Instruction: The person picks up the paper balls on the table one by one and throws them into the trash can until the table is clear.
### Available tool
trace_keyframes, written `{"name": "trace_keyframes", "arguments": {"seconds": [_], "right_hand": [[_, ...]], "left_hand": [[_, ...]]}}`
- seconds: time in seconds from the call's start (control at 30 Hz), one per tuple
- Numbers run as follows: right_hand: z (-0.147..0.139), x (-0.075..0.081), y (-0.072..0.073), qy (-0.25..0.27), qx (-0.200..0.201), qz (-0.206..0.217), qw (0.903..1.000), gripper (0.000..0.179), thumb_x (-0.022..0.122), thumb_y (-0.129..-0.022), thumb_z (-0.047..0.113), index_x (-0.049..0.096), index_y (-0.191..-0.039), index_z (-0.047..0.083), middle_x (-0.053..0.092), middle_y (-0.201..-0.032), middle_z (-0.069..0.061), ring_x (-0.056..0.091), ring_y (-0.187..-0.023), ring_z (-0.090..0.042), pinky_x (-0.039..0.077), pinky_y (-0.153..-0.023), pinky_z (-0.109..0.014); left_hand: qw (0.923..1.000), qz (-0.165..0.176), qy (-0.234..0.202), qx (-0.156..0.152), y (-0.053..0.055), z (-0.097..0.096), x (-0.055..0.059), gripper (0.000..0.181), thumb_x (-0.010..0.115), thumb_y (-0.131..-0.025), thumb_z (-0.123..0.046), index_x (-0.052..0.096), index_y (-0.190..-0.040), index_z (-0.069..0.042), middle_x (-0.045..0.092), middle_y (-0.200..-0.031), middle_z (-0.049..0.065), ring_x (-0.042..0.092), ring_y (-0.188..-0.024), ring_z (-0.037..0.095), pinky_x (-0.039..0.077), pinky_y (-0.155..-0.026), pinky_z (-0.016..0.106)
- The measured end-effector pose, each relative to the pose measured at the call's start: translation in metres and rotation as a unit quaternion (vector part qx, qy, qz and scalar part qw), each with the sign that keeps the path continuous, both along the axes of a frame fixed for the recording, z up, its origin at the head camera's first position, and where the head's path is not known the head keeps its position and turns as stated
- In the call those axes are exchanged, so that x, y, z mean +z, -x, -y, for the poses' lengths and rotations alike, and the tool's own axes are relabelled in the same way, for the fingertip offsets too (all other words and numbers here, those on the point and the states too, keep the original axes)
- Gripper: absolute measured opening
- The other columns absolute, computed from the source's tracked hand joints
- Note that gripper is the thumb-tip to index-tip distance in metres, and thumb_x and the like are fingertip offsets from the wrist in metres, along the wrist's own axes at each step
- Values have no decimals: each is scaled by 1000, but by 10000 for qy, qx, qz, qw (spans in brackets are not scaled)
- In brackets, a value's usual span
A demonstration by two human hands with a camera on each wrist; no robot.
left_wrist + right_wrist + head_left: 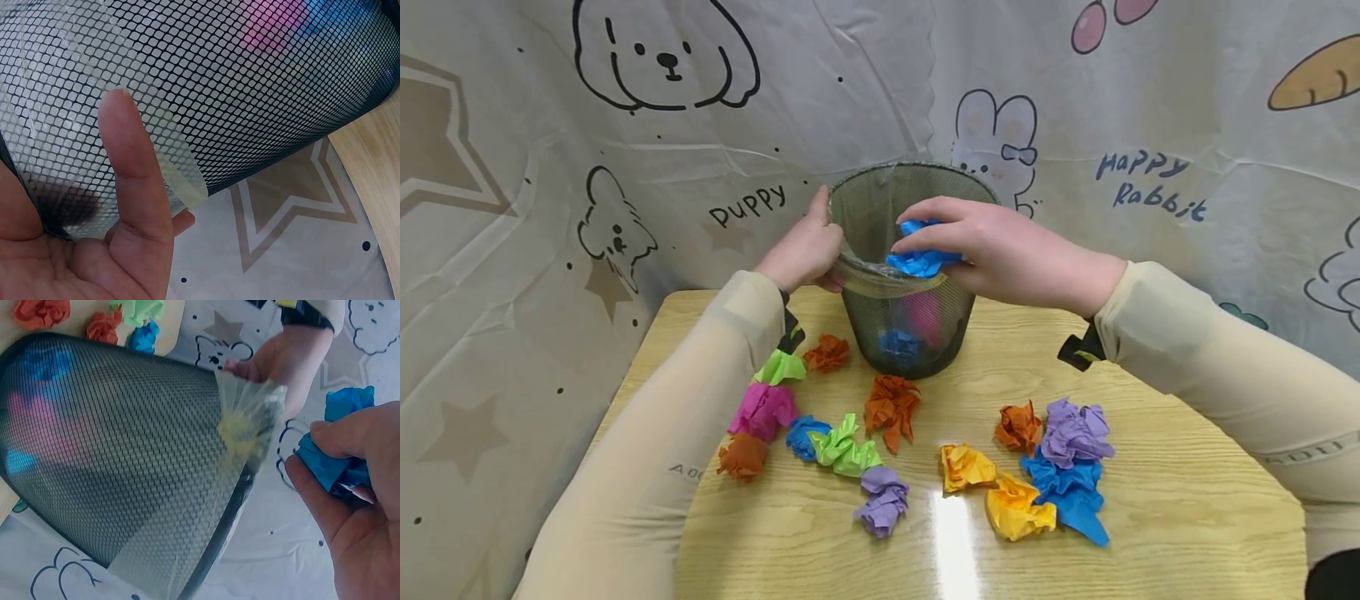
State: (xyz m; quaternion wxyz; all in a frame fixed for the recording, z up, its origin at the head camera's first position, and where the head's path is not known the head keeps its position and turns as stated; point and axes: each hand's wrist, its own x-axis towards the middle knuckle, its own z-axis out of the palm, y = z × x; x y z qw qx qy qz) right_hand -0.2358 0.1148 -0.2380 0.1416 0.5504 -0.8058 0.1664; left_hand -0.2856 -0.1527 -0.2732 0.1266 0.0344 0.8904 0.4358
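A dark wire-mesh bin [880,312] with a clear plastic liner [240,440] folded over its rim stands at the back of the table. My left hand [805,250] grips the rim on the left side; in the left wrist view, one finger [131,156] lies along the outside of the mesh. Over the near rim, my right hand [1000,250] holds a crumpled blue paper ball [917,260] between thumb and fingers, as the paper [337,456] in the right wrist view also shows. Through the mesh appear a pink paper ball [923,317] and a blue one [900,346].
On the wooden table [805,542], orange [891,408], green [846,448], pink [765,411] and purple [882,500] paper balls lie in front and left. To the right are yellow [1018,508], blue [1070,492] and purple ones [1077,432]. A printed curtain [865,100] hangs behind.
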Motion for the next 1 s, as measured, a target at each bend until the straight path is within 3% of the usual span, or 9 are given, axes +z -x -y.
{"name": "trace_keyframes", "arguments": {"seconds": [0.43, 0.7, 1.0], "right_hand": [[1, 9, 35, -325, -1049, 380, 9932, 37, 62, -96, -3, 70, -130, 9, 55, -142, -15, 62, -115, -30, 53, -94, -43], [6, 8, 55, -563, -1384, 773, 9857, 33, 58, -99, 0, 70, -129, 6, 58, -137, -12, 59, -117, -29, 48, -101, -43], [15, 3, 67, -913, -1582, 1220, 9756, 34, 56, -99, 1, 69, -130, 8, 57, -136, -9, 58, -114, -26, 49, -100, -43]], "left_hand": [[10000, 44, -25, -4, 0, 0, 0, 72, 22, -106, -19, -25, -160, -29, 6, -170, 16, 68, -75, 35, 63, -68, 41], [10000, 18, -30, -12, -1, 1, 0, 71, 22, -107, -19, -24, -160, -29, 11, -169, 18, 68, -74, 34, 63, -67, 40], [10000, 26, -14, -15, -1, 0, 0, 71, 22, -106, -19, -24, -160, -28, 11, -169, 17, 68, -75, 34, 63, -68, 40]]}}
